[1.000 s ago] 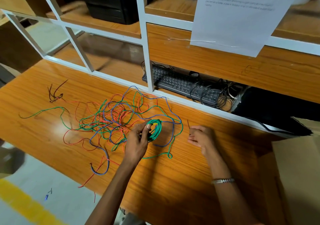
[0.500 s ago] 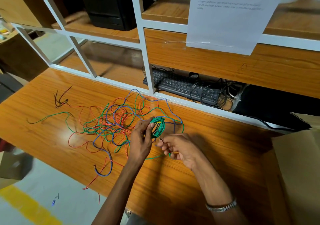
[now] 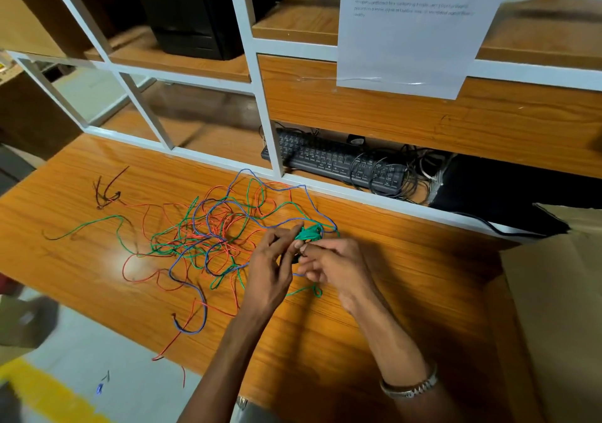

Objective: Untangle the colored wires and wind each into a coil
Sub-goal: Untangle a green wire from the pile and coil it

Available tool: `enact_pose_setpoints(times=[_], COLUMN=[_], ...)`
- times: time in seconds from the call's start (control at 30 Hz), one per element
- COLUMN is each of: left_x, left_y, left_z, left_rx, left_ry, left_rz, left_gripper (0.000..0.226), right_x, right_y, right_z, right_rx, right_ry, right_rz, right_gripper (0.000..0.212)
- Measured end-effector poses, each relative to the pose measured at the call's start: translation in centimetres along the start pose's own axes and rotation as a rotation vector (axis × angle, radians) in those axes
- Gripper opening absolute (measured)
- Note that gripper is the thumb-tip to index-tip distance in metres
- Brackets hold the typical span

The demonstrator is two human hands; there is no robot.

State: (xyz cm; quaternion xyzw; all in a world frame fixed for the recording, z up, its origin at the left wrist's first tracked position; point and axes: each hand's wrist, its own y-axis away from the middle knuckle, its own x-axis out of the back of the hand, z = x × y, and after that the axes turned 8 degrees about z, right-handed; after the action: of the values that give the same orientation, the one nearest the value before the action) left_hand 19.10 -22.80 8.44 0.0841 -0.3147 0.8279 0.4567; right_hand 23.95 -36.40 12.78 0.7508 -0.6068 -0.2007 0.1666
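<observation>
Both hands meet near the middle of the table (image 3: 407, 276). The left hand (image 3: 270, 269) pinches the small green coil (image 3: 309, 233), and the right hand (image 3: 332, 264) pinches its loose end. If either lets go, the coil could spring open into the tangled wires (image 3: 208, 233) at its left.

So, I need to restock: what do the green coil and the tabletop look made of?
Green coil: thin wire in smooth, probably plastic insulation; it bends freely. Tabletop: glossy wood-grain surface, likely laminate, since it shows a bright glare patch.
</observation>
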Motion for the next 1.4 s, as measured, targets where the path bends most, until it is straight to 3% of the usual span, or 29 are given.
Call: enact_pose_setpoints(times=[0.2,0.47,0.77,0.97,1.17,1.4], left_x=[-0.2,-0.8,-2.7,-2.4,-2.2,-2.0], left_y=[-0.2,0.4,1.5,1.9,1.9,1.7], left_z=[0.6,1.7,1.3,0.1,0.5,-0.2], left_rx=[-0.036,0.465,0.648,0.758,0.827,0.832], left_ry=[0.050,0.546,0.637,0.725,0.932,0.920], left_rz=[0.005,-0.009,0.073,0.175,0.199,0.196], left_gripper=[0.032,0.030,0.029,0.029,0.044,0.043], right_x=[-0.3,0.1,0.4,1.1,1.3,1.8], right_y=[0.2,0.1,-0.6,-0.7,-0.3,-0.5], right_z=[1.2,1.5,2.4,2.6,2.1,2.0], right_rx=[0.108,0.124,-0.038,-0.194,-0.206,-0.258], right_ry=[-0.099,-0.182,-0.366,-0.352,-0.296,-0.368], right_rz=[0.112,0.157,0.195,0.040,-0.050,-0.136], right_gripper=[0.017,0.013,0.009,0.026,0.015,0.018])
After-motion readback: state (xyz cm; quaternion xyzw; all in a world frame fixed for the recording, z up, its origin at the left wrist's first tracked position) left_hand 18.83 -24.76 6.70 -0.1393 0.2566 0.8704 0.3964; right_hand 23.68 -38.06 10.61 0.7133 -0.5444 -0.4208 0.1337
